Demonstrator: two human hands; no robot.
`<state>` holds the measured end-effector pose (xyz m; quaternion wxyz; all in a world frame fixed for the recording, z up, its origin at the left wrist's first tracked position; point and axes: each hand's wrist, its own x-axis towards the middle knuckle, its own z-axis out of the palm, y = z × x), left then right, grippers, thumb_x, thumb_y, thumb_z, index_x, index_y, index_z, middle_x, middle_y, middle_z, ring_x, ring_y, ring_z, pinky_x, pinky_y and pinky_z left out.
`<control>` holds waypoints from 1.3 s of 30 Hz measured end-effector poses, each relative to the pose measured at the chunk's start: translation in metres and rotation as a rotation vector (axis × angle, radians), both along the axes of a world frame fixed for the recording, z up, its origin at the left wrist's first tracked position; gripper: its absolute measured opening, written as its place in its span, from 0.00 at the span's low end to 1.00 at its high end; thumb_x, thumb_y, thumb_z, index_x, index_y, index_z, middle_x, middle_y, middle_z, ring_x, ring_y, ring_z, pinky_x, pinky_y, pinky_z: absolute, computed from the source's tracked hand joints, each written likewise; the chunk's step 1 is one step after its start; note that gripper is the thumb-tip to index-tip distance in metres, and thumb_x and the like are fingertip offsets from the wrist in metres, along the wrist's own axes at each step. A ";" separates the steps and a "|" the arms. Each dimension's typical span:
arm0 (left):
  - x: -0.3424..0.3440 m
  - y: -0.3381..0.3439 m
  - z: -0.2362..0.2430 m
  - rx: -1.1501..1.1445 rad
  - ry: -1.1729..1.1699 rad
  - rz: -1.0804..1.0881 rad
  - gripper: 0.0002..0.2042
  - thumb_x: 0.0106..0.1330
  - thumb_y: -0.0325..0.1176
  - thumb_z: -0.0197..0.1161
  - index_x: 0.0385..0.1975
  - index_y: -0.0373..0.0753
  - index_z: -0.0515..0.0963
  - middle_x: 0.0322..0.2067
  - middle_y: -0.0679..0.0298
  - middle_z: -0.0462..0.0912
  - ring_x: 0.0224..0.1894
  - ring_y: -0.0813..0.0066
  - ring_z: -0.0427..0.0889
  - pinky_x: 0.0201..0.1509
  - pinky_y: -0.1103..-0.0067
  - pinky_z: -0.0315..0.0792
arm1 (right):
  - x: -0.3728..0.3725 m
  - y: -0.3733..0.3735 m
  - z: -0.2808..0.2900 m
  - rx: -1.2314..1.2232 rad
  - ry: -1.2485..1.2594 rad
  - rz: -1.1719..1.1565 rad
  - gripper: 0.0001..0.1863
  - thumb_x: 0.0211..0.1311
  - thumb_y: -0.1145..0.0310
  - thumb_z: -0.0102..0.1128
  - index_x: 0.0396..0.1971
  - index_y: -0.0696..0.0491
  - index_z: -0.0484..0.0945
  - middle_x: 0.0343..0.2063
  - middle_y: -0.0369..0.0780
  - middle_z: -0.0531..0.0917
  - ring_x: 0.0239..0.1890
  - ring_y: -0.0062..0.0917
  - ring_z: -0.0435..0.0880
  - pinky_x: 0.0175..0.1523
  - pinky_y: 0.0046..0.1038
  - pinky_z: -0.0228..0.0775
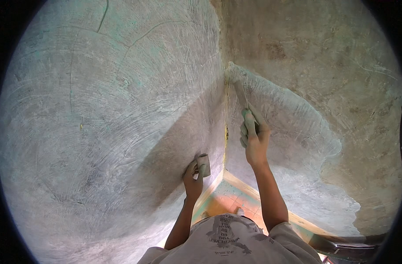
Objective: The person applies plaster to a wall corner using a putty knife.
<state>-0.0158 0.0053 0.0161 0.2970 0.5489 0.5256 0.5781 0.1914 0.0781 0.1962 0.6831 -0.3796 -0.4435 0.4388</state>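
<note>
Right hand clamps round a flat-bladed tool, its blade at the right wall, just beside the corner; left hand pinches a small grey-brown piece near the left wall.

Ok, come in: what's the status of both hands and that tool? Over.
Right hand: gripping flat-bladed scraper, tip by wall corner. Left hand: holding small grey-brown roll, lower in view. Nothing seen blocking the scraper.
</note>
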 end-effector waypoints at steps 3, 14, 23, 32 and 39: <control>0.002 0.001 -0.001 -0.004 0.019 -0.020 0.15 0.73 0.29 0.66 0.56 0.34 0.79 0.46 0.63 0.85 0.47 0.77 0.82 0.51 0.77 0.76 | -0.006 0.012 0.015 0.072 -0.062 -0.016 0.20 0.78 0.59 0.58 0.62 0.54 0.79 0.19 0.24 0.65 0.18 0.08 0.56 0.20 0.19 0.44; 0.003 0.000 0.003 -0.010 0.016 0.000 0.14 0.72 0.27 0.66 0.55 0.33 0.79 0.45 0.62 0.86 0.45 0.78 0.83 0.51 0.77 0.77 | -0.002 0.026 -0.009 0.137 -0.167 -0.111 0.22 0.79 0.58 0.57 0.63 0.55 0.77 0.20 0.25 0.66 0.18 0.08 0.58 0.21 0.18 0.47; 0.005 0.000 0.004 0.042 0.049 0.070 0.14 0.71 0.28 0.67 0.53 0.31 0.80 0.41 0.57 0.88 0.42 0.72 0.87 0.49 0.75 0.80 | -0.011 0.023 -0.056 0.098 -0.101 -0.083 0.23 0.79 0.60 0.56 0.66 0.57 0.75 0.22 0.26 0.66 0.20 0.08 0.59 0.21 0.18 0.48; 0.003 -0.001 0.005 0.032 0.042 0.065 0.13 0.71 0.27 0.67 0.53 0.32 0.81 0.42 0.57 0.88 0.42 0.72 0.87 0.49 0.75 0.80 | -0.014 0.020 -0.051 0.122 -0.139 -0.115 0.23 0.79 0.58 0.56 0.65 0.57 0.76 0.22 0.26 0.68 0.20 0.08 0.61 0.21 0.18 0.51; 0.004 0.001 0.002 0.025 0.075 0.072 0.13 0.71 0.27 0.67 0.53 0.31 0.81 0.41 0.56 0.88 0.41 0.71 0.88 0.49 0.74 0.80 | -0.016 0.028 -0.042 0.198 -0.203 -0.143 0.23 0.80 0.58 0.56 0.65 0.56 0.77 0.20 0.25 0.67 0.19 0.08 0.59 0.21 0.17 0.50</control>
